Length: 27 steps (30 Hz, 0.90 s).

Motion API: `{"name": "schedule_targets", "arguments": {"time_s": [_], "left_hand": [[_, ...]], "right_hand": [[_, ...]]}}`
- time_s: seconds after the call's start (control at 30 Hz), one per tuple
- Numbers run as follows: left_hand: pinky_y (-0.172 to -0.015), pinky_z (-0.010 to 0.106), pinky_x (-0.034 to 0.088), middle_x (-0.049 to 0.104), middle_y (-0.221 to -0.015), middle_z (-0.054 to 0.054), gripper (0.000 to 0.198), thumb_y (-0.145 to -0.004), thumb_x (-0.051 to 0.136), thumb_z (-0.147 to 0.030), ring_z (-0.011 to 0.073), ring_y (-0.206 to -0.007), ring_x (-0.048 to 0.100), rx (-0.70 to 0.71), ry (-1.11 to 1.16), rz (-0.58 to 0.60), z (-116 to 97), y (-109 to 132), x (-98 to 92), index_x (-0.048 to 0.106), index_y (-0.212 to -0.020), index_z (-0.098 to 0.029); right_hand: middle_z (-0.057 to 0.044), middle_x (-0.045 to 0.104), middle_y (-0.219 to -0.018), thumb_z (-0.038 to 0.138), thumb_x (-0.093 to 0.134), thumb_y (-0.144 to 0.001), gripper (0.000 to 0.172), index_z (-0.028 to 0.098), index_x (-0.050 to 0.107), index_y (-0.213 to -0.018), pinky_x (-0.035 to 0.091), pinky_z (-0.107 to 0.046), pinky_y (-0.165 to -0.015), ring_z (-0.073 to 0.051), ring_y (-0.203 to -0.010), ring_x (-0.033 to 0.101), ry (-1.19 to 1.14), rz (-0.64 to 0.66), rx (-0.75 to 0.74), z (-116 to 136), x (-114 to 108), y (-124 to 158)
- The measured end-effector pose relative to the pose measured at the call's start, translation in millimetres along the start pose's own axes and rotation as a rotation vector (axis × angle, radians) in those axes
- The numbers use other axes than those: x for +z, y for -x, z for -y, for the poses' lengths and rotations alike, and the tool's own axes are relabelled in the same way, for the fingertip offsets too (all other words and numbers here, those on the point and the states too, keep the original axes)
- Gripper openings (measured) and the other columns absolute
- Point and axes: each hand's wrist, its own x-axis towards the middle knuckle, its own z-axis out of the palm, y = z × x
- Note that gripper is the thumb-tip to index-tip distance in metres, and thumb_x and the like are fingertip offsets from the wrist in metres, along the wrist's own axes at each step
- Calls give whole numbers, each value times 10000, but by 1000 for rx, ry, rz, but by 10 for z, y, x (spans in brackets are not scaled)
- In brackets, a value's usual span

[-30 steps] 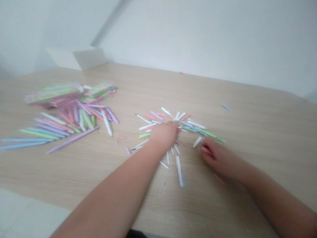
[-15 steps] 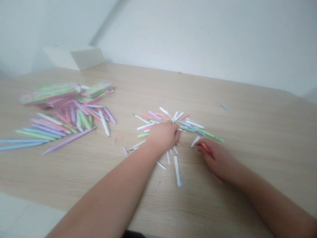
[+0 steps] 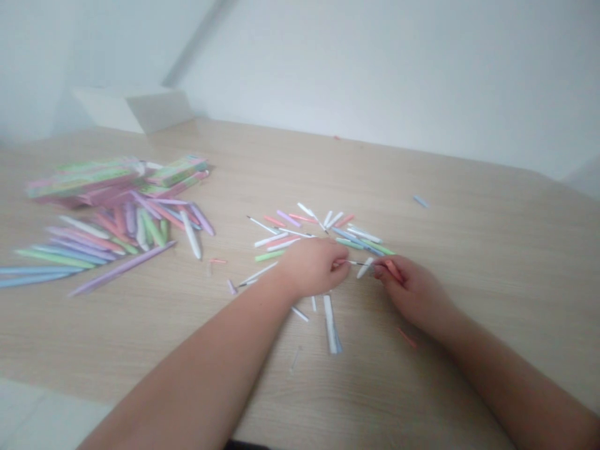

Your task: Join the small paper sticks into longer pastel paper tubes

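My left hand is closed in a pinch on a thin white pen refill, whose far end points at my right hand. My right hand is wrapped round a coral pen barrel. The two hands are close together, the refill bridging the gap between them. A short white piece shows beside my right fingertips; whether it is held or lies on the table I cannot tell. Around my left hand lie scattered short pen parts in white, coral, green, blue and purple, such as a green tube.
Left of the hands lies a heap of pastel pens, with pink and green boxes behind it. A white box stands by the wall. A blue piece lies at the right, and a white-blue strip nearer me.
My left hand has lifted from among the scattered parts and moved right, now with a refill in its fingers. My right hand stays nearly in place with the coral barrel. The view has shifted slightly.
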Motion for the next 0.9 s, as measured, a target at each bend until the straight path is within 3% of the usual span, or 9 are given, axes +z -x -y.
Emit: {"name": "schedule_targets", "arguments": {"time_s": [0.27,0.9], "left_hand": [[-740,320,442,693,-869,37,293,-967,448,-405,218,-851,645,-3,21,12,-16,-2,11,636,-836,-223],[-744,322,440,692,-889,36,279,-954,464,-405,220,-874,645,6,60,22,-29,10,34,641,-832,-229]], "right_hand": [[-43,751,-950,386,491,-1000,227,245,666,-967,469,-349,-749,-249,-879,677,-8,2,-38,-35,50,-7],[-38,734,-949,369,481,-1006,225,247,646,-914,462,-358,-777,-245,-887,651,-23,71,-75,21,49,-8]]}}
